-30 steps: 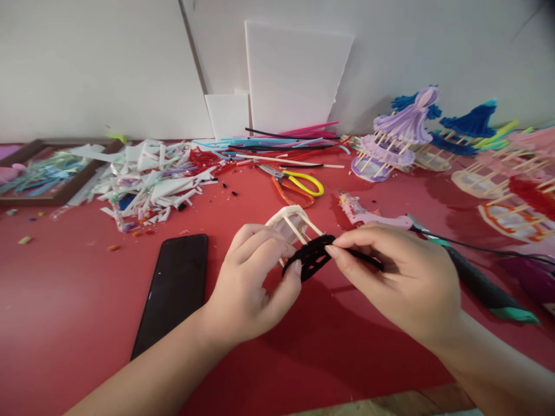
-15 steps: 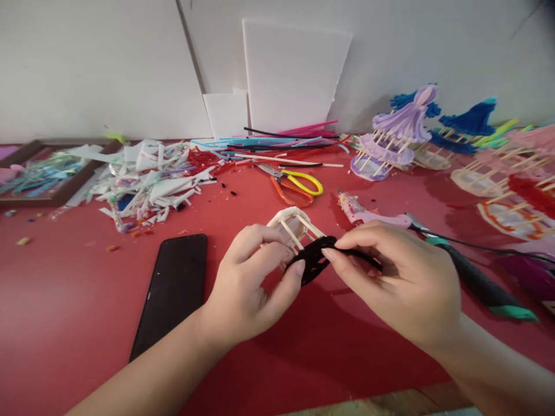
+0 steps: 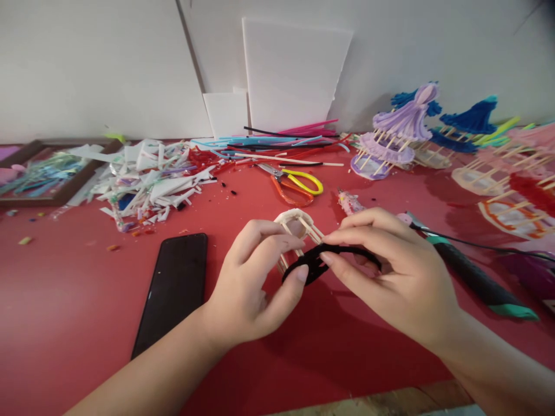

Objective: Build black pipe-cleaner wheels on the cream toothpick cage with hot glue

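Between my hands, above the red table, is a small stick-framed model [image 3: 295,221] with a cream rounded end and thin wooden posts. A fuzzy black pipe cleaner [image 3: 358,250] runs along its near black face, and its loose end curves under my right fingers. My left hand [image 3: 255,283] is closed on the model, thumb pressed on the black part and fingers around the posts. With thumb and forefinger, my right hand [image 3: 394,277] pinches the black pipe cleaner at the model's edge. My left fingers hide part of the frame.
A phone [image 3: 171,294] lies left of my hands. Scissors [image 3: 292,184] with yellow and orange handles lie beyond them. White scraps [image 3: 147,179] and pipe cleaners [image 3: 277,141] are heaped behind. At right are a pink glue gun [image 3: 349,202], a black-and-green tool [image 3: 477,277] and a purple carousel-like model [image 3: 385,136].
The model has turned slightly in my left hand. My right hand has shifted a little left and its fingers have risen, still pinching the pipe cleaner, which now stretches straighter.
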Available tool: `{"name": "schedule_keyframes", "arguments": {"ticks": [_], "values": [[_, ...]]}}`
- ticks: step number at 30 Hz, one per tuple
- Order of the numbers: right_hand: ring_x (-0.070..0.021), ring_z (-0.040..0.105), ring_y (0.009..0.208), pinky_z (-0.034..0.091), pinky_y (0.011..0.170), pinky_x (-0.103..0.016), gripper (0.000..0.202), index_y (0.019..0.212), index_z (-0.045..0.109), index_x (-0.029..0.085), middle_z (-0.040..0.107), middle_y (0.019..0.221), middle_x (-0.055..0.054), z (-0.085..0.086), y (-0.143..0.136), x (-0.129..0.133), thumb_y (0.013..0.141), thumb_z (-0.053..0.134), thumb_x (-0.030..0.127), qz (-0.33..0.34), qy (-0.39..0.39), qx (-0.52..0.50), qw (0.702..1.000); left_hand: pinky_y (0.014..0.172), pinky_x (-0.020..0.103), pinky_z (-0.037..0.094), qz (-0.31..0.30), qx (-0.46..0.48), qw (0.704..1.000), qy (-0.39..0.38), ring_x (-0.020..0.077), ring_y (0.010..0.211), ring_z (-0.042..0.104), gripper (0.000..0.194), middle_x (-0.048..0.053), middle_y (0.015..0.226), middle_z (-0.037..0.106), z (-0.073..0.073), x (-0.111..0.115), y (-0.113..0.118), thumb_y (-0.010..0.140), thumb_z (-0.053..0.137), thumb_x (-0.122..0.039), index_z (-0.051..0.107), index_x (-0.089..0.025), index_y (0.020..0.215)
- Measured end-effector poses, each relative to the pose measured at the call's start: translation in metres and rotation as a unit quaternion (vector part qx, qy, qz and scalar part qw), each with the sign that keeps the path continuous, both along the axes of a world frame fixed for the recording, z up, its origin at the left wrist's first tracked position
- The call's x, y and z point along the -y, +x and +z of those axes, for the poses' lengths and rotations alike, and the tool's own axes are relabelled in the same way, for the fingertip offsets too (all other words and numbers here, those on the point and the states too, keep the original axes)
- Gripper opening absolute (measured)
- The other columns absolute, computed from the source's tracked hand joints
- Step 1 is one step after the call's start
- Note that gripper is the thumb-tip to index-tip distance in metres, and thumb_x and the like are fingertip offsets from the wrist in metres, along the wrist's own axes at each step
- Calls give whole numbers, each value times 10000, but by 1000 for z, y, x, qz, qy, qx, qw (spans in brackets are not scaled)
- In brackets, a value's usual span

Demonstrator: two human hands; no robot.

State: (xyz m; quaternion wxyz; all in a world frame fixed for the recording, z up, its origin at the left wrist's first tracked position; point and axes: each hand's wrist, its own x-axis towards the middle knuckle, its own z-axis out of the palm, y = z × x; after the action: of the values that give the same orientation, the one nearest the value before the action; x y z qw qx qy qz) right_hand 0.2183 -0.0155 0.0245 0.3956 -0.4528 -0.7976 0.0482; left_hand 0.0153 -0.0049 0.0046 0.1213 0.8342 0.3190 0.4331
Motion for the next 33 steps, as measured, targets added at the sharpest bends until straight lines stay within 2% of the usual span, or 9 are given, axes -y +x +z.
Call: {"name": "schedule_keyframes", "arguments": {"ticks": [4, 12, 17, 22, 28, 33], "values": [[-153, 639, 789, 544, 677, -292, 102, 927, 658, 195, 616, 883, -57, 0, -1, 1, 837, 645, 150, 20, 17, 6, 1000, 857, 291, 512, 3, -12, 1000, 28, 171, 981, 590, 201, 114, 1041, 560, -1, 1, 0, 819, 629, -145, 640, -103, 1016], [-174, 651, 829, 552, 681, -292, 162, 981, 648, 195, 626, 920, -80, -3, -3, 6, 827, 661, 147, 21, 69, 43, 996, 760, 259, 516, 36, -11, 996, 80, 139, 842, 614, 96, 90, 951, 604, 1, 1, 6, 788, 630, -94, 635, -112, 883], [-171, 654, 838, 552, 740, -288, 187, 988, 647, 177, 668, 893, -79, -2, -1, 3, 817, 660, 104, 2, 108, 71, 992, 807, 227, 510, 73, 19, 996, 57, 120, 864, 605, 75, 65, 908, 599, 3, 0, 6, 804, 603, -72, 609, -126, 857], [-137, 666, 767, 546, 736, -239, 145, 906, 642, 182, 700, 815, -46, 0, -1, 3, 829, 625, 60, -4, 120, 77, 990, 750, 245, 521, 118, 31, 992, 29, 129, 836, 604, 75, 48, 871, 597, 3, -3, 4, 809, 584, -82, 575, -157, 814], [-146, 691, 765, 571, 732, -271, 185, 905, 621, 258, 724, 847, -16, 0, -3, 8, 858, 577, 85, 25, 70, 76, 994, 702, 287, 526, 124, 34, 992, 17, 154, 821, 592, 81, 47, 850, 585, 1, -5, 3, 821, 579, -103, 563, -181, 835], [-157, 698, 747, 579, 690, -285, 203, 910, 629, 272, 731, 824, -18, 0, -3, 8, 858, 583, 81, 0, 79, 63, 995, 735, 311, 535, 122, 33, 992, 19, 166, 849, 598, 95, 49, 871, 590, 0, -4, 2, 821, 584, -100, 568, -190, 846]]}}
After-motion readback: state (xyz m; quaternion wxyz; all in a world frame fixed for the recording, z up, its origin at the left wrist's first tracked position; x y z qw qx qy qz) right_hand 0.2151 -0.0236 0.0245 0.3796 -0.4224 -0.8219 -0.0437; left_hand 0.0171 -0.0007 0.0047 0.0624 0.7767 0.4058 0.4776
